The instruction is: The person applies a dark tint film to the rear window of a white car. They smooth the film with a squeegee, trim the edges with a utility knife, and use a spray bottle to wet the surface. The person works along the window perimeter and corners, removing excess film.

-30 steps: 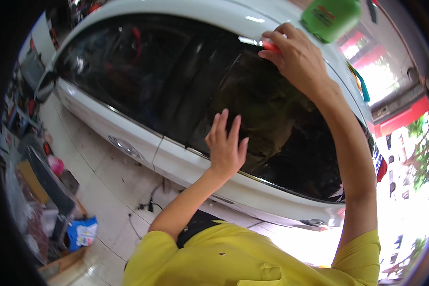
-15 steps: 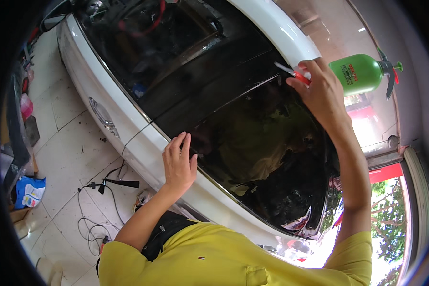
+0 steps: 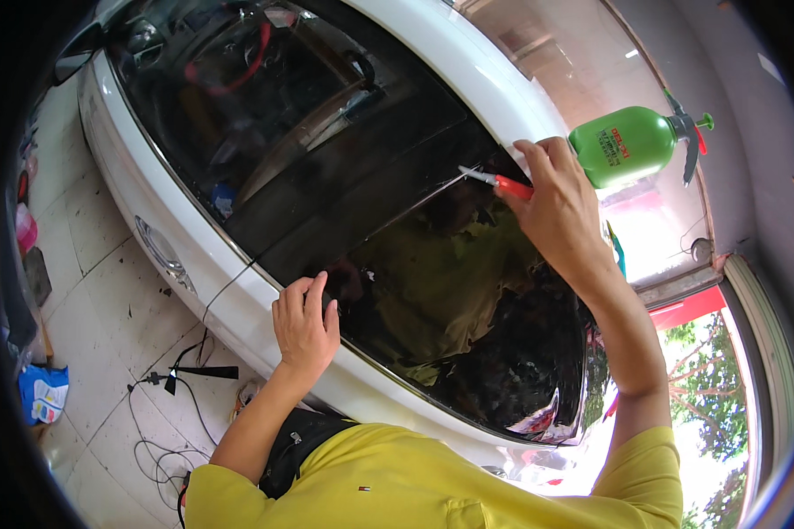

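My right hand (image 3: pixel 563 212) is closed round the red handle of a small utility knife (image 3: pixel 511 186). Its silver blade points left and lies at the upper corner of the white car's dark rear side window (image 3: pixel 432 309); whether it touches the glass I cannot tell. Shiny, wrinkled reflections cover the window. My left hand (image 3: pixel 303 328) is open, fingers stretched, resting at the lower window edge near the pillar between the doors.
Beyond the roof of the white car (image 3: pixel 415 40) is a green pump spray bottle (image 3: pixel 625 145). A front window with a red steering wheel behind it is at upper left. Black cables (image 3: pixel 163 458) and a blue-white bag (image 3: pixel 44 392) lie on the tiled floor (image 3: pixel 106 309).
The knife in my right hand has come down from above the window's upper corner to that corner. My left hand stays at the lower window edge. The whole view has shifted slightly.
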Motion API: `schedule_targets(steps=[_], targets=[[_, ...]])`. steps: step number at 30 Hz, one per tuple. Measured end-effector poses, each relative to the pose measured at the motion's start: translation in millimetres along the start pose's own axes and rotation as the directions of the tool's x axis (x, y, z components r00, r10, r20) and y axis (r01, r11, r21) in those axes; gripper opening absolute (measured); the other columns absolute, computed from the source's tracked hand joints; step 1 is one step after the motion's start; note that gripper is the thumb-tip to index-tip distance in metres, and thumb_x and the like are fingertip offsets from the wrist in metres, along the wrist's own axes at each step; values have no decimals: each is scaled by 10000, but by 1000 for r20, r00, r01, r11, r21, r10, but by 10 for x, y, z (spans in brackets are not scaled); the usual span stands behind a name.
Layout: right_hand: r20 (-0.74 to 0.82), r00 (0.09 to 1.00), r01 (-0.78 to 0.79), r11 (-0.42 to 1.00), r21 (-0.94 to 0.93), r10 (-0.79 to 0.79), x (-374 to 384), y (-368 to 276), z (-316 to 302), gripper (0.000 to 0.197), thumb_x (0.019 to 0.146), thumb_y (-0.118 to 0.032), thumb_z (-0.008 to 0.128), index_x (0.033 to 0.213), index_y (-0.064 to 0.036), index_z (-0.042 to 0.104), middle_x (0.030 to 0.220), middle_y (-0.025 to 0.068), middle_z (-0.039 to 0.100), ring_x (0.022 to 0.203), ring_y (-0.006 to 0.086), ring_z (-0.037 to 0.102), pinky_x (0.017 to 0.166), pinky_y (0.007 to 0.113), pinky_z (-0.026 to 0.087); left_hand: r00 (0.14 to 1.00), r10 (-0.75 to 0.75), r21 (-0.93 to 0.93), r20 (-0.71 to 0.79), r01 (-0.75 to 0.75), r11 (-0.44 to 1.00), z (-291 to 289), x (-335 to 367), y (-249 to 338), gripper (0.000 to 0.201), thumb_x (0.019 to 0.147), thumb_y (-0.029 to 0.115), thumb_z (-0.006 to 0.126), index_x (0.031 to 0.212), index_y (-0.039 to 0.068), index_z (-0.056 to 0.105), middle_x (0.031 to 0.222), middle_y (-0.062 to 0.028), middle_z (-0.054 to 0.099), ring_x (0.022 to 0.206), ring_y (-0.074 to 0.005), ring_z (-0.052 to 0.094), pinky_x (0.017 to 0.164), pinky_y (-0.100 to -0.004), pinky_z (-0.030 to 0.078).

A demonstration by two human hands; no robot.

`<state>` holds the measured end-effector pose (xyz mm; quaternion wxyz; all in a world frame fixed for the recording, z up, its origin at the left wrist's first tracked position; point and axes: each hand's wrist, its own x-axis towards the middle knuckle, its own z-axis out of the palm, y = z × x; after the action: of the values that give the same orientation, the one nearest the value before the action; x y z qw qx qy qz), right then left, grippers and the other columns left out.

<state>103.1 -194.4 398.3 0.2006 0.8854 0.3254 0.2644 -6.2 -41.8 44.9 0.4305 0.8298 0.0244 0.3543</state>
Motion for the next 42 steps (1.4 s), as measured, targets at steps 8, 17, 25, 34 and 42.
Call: schedule_targets(steps=[8, 17, 25, 34, 42], targets=[[149, 987, 53, 995, 88, -65, 182, 77, -45, 510, 829, -146, 906, 1286, -81, 687, 1224, 133, 590, 1036, 370, 679, 857, 477, 573, 980, 192, -167, -47, -197, 966, 13, 263, 76, 436, 883, 37, 760, 1313, 26, 691, 1143, -147, 672, 996, -354, 637, 842, -467, 499], [201, 973, 95, 990, 102, -114, 337, 133, -49, 332, 844, -176, 897, 1074, -39, 701, 1027, 115, 658, 949, 348, 703, 802, 473, 574, 978, 195, -204, -67, -205, 957, 83, 423, 72, 313, 873, 19, 757, 1176, 54, 685, 1050, -116, 644, 910, -333, 629, 774, -450, 490], [244, 968, 19, 988, 153, -56, 115, 163, -87, 224, 808, -63, 859, 986, -8, 733, 870, 136, 694, 822, 349, 693, 719, 449, 557, 986, 164, -175, -27, -166, 970, 90, 469, 115, 269, 864, 27, 767, 1103, 82, 655, 1033, -108, 617, 899, -328, 609, 763, -451, 477], [-85, 930, 368, 904, 218, -358, -218, 188, -145, 292, 662, -14, 793, 944, -66, 739, 862, 38, 669, 745, 235, 653, 550, 384, 520, 986, 168, -164, 0, -165, 973, 89, 442, 85, 300, 859, 48, 799, 1113, 79, 643, 1048, -113, 621, 934, -334, 617, 776, -452, 484], [-205, 829, 559, 773, 300, -520, -389, 276, -246, 351, 619, -56, 789, 962, -5, 732, 897, 86, 669, 722, 235, 659, 514, 344, 493, 951, 238, -214, -196, -278, 936, -33, 558, 135, 474, 906, 119, 846, 1322, 34, 635, 1246, -158, 666, 1033, -373, 634, 949, -448, 504]])
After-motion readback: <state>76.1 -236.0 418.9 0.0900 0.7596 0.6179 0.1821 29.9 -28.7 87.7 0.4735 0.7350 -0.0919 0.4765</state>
